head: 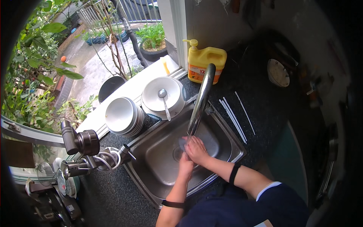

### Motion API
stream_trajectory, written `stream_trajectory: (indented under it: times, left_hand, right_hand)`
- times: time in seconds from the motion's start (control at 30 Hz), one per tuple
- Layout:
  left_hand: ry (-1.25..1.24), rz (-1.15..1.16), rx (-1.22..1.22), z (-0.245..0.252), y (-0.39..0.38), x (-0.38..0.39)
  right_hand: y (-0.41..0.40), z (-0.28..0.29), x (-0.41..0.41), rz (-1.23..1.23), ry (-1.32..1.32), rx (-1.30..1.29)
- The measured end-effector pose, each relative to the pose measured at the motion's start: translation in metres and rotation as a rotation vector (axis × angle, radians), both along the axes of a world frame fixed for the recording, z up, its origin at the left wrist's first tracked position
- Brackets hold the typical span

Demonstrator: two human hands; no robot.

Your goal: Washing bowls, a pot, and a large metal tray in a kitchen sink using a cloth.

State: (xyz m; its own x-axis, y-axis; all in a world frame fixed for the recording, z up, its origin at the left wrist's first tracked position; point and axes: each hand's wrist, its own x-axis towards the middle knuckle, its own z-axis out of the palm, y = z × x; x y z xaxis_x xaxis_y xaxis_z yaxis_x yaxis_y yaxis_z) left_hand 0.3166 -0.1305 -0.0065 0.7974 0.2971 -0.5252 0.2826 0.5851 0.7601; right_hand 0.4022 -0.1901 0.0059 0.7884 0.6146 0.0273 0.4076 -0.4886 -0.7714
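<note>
Over the drain of a stainless steel sink [158, 159], my left hand [186, 167] and my right hand [196, 150] are close together and touching. They are under the mouth of the curved chrome faucet [200, 102]. A small greyish, see-through patch shows beside the fingers; whether it is water or a cloth I cannot tell. My fingers are partly hidden, so what either hand holds is unclear. Behind the sink stand a stack of white bowls [120, 116] and a white bowl [153, 93] on a plate, with a metal spoon [164, 103] lying in it.
A yellow pump jug [208, 56] stands behind the faucet. White chopsticks [234, 120] lie right of the sink on the dark speckled countertop [105, 190]. At the left are a metal appliance with a coiled white cord [109, 159] and an open window. A patterned bowl [278, 73] sits far right.
</note>
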Motion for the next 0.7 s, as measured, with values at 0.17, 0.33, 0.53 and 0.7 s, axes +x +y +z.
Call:
stream_trajectory:
  times: [0.17, 0.33, 0.53, 0.7]
  left_hand:
    - [-0.037, -0.082, 0.013, 0.004, 0.006, -0.001]
    - [-0.033, 0.05, -0.261, 0.03, 0.025, -0.017]
    - [-0.342, 0.413, -0.508, -0.036, 0.053, -0.006]
    - [-0.267, 0.432, -0.76, 0.007, 0.038, 0.034]
  right_hand:
    - [0.009, -0.045, 0.066, -0.03, 0.48, -0.046]
    - [-0.011, -0.032, 0.092, -0.086, 1.439, -0.011]
    - [-0.025, -0.049, 0.016, -0.426, 1.578, 0.532]
    - [-0.024, -0.054, -0.047, -0.715, 1.191, 0.72]
